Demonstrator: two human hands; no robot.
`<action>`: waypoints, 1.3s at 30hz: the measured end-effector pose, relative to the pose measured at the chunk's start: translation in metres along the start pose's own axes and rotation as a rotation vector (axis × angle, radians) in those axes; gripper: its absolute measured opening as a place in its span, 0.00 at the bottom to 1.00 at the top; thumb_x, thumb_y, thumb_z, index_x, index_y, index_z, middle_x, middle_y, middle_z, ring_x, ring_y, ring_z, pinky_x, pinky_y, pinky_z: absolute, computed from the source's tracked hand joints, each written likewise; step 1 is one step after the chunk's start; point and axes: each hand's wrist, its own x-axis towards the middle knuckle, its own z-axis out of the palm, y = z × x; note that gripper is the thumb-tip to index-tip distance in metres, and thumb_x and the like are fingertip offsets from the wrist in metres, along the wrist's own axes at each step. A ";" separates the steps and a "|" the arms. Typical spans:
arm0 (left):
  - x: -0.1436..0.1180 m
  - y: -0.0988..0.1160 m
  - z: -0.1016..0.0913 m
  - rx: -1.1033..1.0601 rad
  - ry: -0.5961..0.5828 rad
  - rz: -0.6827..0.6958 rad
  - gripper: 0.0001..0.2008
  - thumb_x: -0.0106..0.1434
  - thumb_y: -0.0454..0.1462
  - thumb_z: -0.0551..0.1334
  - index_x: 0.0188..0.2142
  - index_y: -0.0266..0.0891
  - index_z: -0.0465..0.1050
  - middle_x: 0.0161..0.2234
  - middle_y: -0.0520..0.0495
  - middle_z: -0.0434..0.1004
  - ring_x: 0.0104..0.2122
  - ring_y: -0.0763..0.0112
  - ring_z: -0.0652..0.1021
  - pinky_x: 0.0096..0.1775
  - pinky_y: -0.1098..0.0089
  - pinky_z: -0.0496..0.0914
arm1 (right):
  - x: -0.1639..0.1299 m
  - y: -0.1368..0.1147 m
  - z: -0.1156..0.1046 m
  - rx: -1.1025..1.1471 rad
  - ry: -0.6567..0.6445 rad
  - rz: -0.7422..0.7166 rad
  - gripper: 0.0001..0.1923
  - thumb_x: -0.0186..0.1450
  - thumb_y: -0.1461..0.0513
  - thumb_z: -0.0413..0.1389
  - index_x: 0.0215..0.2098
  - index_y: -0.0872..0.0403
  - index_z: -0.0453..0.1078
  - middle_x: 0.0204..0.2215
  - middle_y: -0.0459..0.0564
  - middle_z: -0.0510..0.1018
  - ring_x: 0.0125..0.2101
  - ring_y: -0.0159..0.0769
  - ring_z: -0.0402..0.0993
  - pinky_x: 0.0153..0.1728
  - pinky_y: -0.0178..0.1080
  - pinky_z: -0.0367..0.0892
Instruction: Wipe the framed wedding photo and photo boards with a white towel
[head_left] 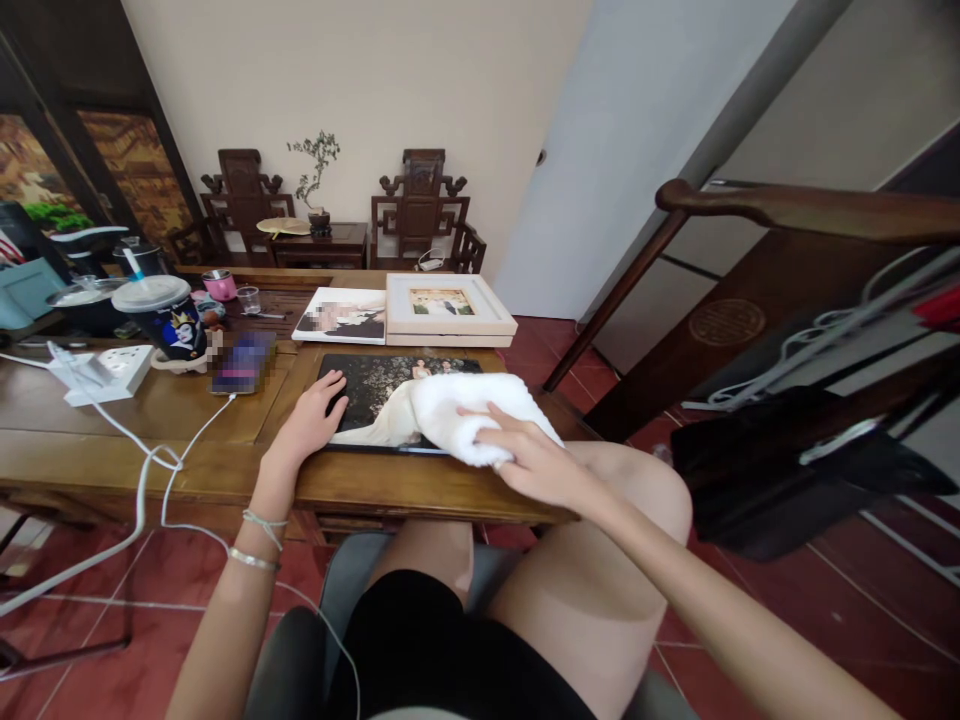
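A dark wedding photo album (375, 385) lies flat near the front edge of the wooden table (360, 483), its picture showing a long white gown. My left hand (309, 418) rests on the album's left edge, fingers stretched out and holding nothing. A fluffy white cloth (495, 395) covers the right part of the picture. My right hand (532, 455) grips the cloth's near right side, with the fingers pressed into it. The album's right edge is hidden beneath the cloth.
Behind the album lie a white photo book (341, 315) and a cream box with a framed photo (450, 305). To the left are a phone (244, 362) on a charging cable, a lidded cup (169, 320) and a power strip (105, 373). A wooden chair (720, 290) stands at the right.
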 end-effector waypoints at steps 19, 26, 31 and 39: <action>0.000 0.000 -0.001 -0.018 -0.003 -0.012 0.23 0.68 0.42 0.51 0.56 0.31 0.71 0.61 0.36 0.67 0.63 0.57 0.66 0.64 0.54 0.58 | 0.048 0.041 0.008 -0.004 0.037 0.072 0.20 0.52 0.71 0.46 0.36 0.52 0.74 0.34 0.51 0.81 0.36 0.45 0.75 0.53 0.50 0.64; 0.001 -0.002 0.001 -0.024 -0.001 -0.012 0.23 0.67 0.42 0.51 0.56 0.32 0.71 0.61 0.36 0.67 0.63 0.56 0.66 0.64 0.53 0.59 | -0.023 -0.030 -0.006 0.063 -0.037 0.011 0.19 0.47 0.73 0.46 0.31 0.51 0.71 0.59 0.52 0.72 0.62 0.49 0.63 0.64 0.57 0.53; 0.001 0.000 0.000 -0.007 -0.012 -0.006 0.25 0.68 0.41 0.51 0.56 0.27 0.70 0.61 0.32 0.66 0.63 0.55 0.66 0.64 0.54 0.58 | -0.023 -0.032 -0.009 0.060 -0.050 -0.023 0.19 0.46 0.73 0.46 0.29 0.51 0.71 0.57 0.53 0.73 0.61 0.48 0.64 0.63 0.55 0.55; 0.001 -0.001 -0.002 -0.010 -0.014 -0.004 0.23 0.68 0.42 0.51 0.56 0.32 0.70 0.62 0.36 0.67 0.63 0.56 0.66 0.64 0.53 0.59 | 0.047 0.042 0.008 0.016 0.033 0.070 0.19 0.52 0.70 0.46 0.35 0.51 0.74 0.27 0.47 0.79 0.33 0.44 0.74 0.51 0.49 0.66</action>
